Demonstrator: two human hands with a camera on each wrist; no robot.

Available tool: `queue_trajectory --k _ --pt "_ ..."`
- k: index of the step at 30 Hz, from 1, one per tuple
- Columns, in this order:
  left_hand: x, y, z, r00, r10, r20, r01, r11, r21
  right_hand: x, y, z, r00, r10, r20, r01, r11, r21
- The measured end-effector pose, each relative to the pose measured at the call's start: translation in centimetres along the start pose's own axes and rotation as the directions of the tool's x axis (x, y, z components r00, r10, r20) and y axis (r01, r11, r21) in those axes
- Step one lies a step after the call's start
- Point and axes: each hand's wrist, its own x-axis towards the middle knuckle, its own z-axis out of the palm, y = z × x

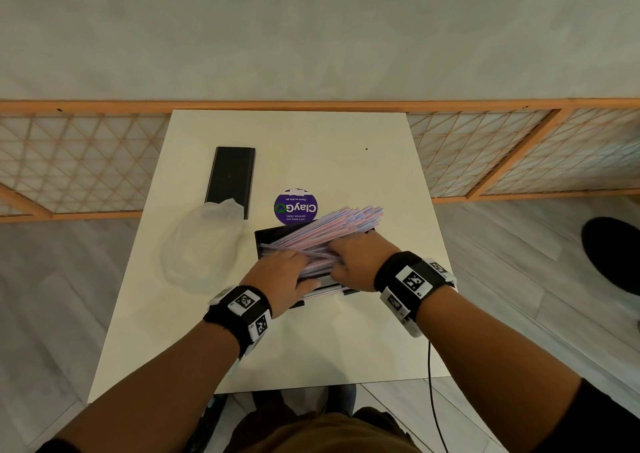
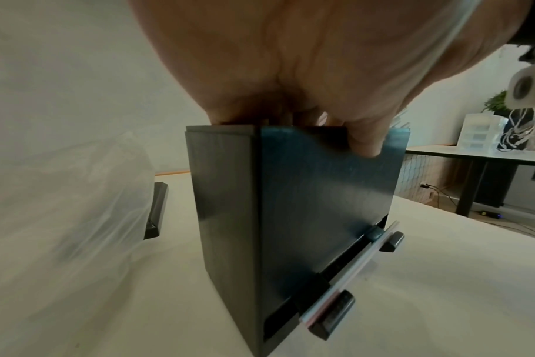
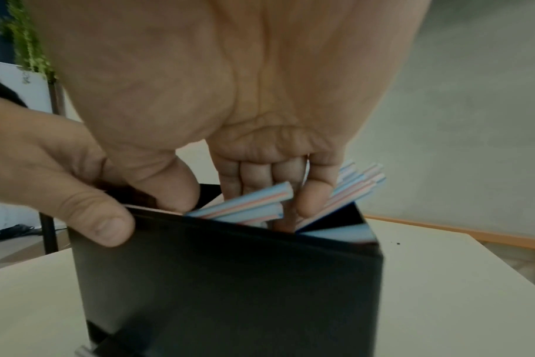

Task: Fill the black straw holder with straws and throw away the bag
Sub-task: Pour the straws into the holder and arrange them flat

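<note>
The black straw holder stands open-topped at the middle of the white table. A thick bundle of striped straws lies slanted in it, their far ends sticking out over its right rim. My left hand grips the holder's near wall, thumb on the outer face of the holder, fingers over the top. My right hand reaches down into the straws and holds them between thumb and fingers. One straw lies in the bottom dispensing slot. The empty clear bag lies left of the holder.
The holder's black lid lies flat at the back left, partly under the bag. A round purple sticker sits behind the holder. A wooden lattice screen runs behind the table. A black cable hangs off the near right edge.
</note>
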Motion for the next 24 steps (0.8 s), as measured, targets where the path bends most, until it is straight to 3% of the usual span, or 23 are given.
queue_trajectory --k 5,9,13,18,24 --pt "-0.1 0.2 -0.1 0.997 0.021 -0.074 -0.028 0.996 -0.090 0.6 -1.6 -0.3 0.997 -0.006 0.083 0.008 1.000 -0.022" --pt "-0.2 0.2 -0.2 0.988 0.011 -0.155 -0.013 1.000 -0.011 2.0 -1.9 0.7 0.985 0.038 0.169 -0.037 0.999 -0.013" --pt "0.1 -0.1 0.2 0.995 0.002 -0.097 0.001 0.999 0.033 1.9 -1.8 0.7 0.987 -0.020 0.162 0.017 1.000 0.024" --pt "0.2 -0.4 0.6 0.998 -0.008 -0.055 0.011 0.998 0.068 0.9 -1.4 1.2 0.991 -0.073 0.112 0.088 0.987 -0.137" --pt "0.5 0.0 0.2 0.999 -0.031 -0.009 0.031 0.999 -0.027 1.8 -1.3 1.3 0.980 0.029 0.199 0.013 0.979 -0.205"
